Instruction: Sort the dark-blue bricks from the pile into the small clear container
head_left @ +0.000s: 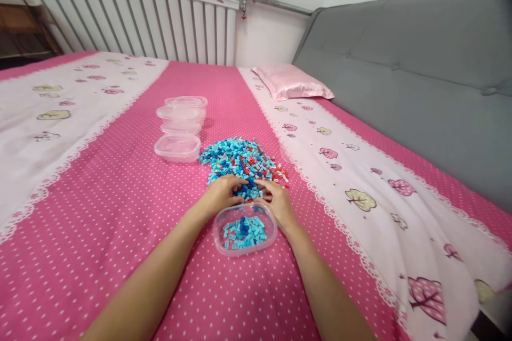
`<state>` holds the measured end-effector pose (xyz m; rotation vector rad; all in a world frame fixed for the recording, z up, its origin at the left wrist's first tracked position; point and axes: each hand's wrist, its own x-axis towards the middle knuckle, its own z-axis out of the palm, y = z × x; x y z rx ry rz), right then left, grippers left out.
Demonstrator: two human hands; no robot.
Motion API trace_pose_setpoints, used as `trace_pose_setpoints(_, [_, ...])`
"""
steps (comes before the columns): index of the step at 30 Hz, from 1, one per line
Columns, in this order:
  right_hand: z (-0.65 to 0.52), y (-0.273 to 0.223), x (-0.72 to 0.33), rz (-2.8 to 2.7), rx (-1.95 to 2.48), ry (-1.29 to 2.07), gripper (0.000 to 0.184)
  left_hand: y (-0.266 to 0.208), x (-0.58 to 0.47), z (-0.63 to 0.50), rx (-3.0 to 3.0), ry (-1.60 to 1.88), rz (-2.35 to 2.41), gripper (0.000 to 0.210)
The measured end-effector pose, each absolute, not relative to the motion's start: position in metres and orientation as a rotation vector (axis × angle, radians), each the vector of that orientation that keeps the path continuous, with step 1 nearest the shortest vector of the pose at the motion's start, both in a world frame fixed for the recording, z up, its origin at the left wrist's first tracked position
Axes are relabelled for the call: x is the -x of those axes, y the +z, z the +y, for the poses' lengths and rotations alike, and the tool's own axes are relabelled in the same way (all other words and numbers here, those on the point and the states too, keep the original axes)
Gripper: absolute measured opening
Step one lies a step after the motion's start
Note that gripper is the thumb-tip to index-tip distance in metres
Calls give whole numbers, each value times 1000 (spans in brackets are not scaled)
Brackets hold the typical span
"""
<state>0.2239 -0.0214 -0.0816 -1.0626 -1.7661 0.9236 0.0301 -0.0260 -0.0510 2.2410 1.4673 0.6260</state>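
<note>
A heap of small toy building bricks point(236, 154), mostly light and dark blue with some red and white ones, lies on the bed. At its near edge my left hand point(224, 192) reaches in from the left, thumb and fingers apart and curved around blue bricks. My right hand point(277, 201) faces it from the other side, its fingers also spread and touching the bricks. Some fingertips are hidden among the pieces. Just below both hands stands a clear plastic container point(218, 242) with light and dark blue bricks in it.
Several clear plastic containers point(178, 148) stand in a row left of the heap. A clear lid-like piece point(286, 153) lies to its right. Beyond are a pink pillow point(290, 82), a grey headboard point(412, 58) and a white radiator point(132, 16). A pink dotted sheet point(132, 192) covers the bed.
</note>
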Motion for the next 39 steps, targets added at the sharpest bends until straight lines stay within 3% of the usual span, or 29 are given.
trace_pose_setpoints(10, [-22, -81, -223, -1788, 1044, 916, 37, -55, -33, -24, -2143, 749, 1451, 32])
trace_pose_setpoints(17, [-20, -84, -224, -1844, 1002, 911, 47, -51, -34, -26, -2132, 726, 1386, 56])
trace_pose_setpoints(22, [-19, -85, -223, -1865, 1026, 887, 41, -51, -36, -25, -2172, 713, 1344, 35])
trace_pose_setpoints(29, [-21, -86, -221, -1799, 1026, 915, 33, -59, -37, -22, -2174, 858, 1310, 21])
trace_pose_setpoints(39, [-20, -82, -220, -1576, 1086, 1042, 28, -60, -38, -22, -1787, 967, 1441, 26])
